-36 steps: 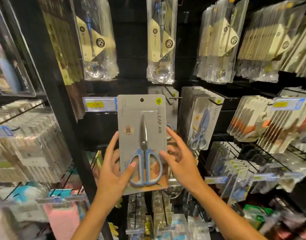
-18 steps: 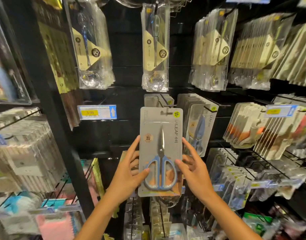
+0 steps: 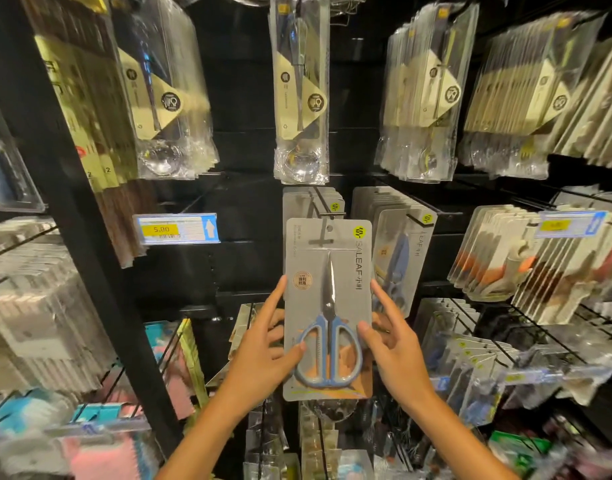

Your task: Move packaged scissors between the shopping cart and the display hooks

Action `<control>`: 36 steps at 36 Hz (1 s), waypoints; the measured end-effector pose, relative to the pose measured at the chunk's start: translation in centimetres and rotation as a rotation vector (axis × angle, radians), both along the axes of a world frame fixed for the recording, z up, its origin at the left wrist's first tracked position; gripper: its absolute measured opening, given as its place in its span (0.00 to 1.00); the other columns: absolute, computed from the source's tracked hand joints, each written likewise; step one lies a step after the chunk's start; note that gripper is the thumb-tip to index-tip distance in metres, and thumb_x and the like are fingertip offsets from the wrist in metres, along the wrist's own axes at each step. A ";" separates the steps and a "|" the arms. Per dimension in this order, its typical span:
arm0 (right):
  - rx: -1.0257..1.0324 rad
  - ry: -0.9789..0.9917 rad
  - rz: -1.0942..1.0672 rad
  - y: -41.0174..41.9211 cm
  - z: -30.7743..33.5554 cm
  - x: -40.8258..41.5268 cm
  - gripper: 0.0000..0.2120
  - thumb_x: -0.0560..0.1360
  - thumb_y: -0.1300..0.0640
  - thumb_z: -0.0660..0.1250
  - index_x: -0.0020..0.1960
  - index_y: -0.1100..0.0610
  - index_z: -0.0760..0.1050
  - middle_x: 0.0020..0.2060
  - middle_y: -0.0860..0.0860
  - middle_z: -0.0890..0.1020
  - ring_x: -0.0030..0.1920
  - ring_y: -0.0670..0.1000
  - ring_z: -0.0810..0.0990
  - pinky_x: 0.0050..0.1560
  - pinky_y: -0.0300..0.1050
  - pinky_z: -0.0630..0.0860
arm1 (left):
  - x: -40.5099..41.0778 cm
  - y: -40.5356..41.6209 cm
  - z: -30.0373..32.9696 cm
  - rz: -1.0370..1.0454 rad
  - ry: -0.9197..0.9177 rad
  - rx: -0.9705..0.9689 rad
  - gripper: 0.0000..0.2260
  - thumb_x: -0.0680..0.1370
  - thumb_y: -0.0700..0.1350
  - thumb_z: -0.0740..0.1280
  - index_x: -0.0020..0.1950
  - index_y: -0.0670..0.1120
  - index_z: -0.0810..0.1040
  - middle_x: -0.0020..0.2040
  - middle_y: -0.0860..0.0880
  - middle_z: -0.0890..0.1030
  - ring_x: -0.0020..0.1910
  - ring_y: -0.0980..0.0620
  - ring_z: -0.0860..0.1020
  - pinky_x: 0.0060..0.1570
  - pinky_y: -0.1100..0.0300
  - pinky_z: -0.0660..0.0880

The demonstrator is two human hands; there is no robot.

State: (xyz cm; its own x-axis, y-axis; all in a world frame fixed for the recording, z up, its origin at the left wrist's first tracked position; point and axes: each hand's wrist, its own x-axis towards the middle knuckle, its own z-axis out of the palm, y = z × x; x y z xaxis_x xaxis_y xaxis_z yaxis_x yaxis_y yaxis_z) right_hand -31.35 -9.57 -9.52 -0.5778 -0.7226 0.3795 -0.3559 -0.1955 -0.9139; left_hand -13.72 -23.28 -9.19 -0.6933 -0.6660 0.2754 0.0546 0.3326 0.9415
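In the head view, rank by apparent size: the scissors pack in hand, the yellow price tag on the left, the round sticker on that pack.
1. Scissors pack, nearest the camera
2. Price tag
3. Round sticker

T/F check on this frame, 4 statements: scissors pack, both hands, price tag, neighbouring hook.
1. Both hands hold the scissors pack by its side edges. True: left hand, right hand.
2. The scissors' handles are red. False: they are blue.
3. The yellow price label hangs left of the pack. True.
4. The hook to the right of the pack is bare. False: a row of packs hangs there.
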 end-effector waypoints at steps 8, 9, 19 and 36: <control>0.001 0.005 -0.006 -0.4 -0.5 -0.5 0.31 0.81 0.65 0.63 0.75 0.39 0.60 0.54 0.43 0.86 0.55 0.47 0.85 0.51 0.44 0.83 | -0.3 0.3 -0.4 0.030 0.015 -0.026 0.43 0.76 0.38 0.74 0.78 0.67 0.55 0.62 0.60 0.80 0.63 0.54 0.81 0.56 0.48 0.82; 0.002 0.009 -0.006 -0.5 -0.5 -0.6 0.31 0.81 0.65 0.63 0.75 0.39 0.60 0.54 0.43 0.86 0.55 0.47 0.85 0.51 0.43 0.83 | -0.4 0.2 -0.5 0.035 0.017 -0.025 0.43 0.76 0.37 0.74 0.78 0.67 0.55 0.62 0.60 0.80 0.63 0.54 0.80 0.56 0.47 0.82; -0.020 0.023 0.027 -1.1 -0.3 -1.7 0.31 0.82 0.64 0.63 0.77 0.40 0.59 0.56 0.40 0.84 0.54 0.47 0.85 0.49 0.40 0.83 | -1.2 0.0 -0.2 0.053 0.035 -0.048 0.42 0.75 0.41 0.74 0.80 0.66 0.54 0.63 0.63 0.79 0.65 0.55 0.80 0.56 0.51 0.82; 0.092 0.111 0.071 -3.8 -1.3 -3.3 0.34 0.82 0.56 0.64 0.78 0.34 0.52 0.56 0.41 0.84 0.49 0.49 0.86 0.49 0.51 0.84 | -3.0 -1.5 -0.6 0.102 -0.052 -0.048 0.41 0.79 0.39 0.71 0.80 0.66 0.50 0.69 0.58 0.77 0.64 0.55 0.80 0.61 0.51 0.80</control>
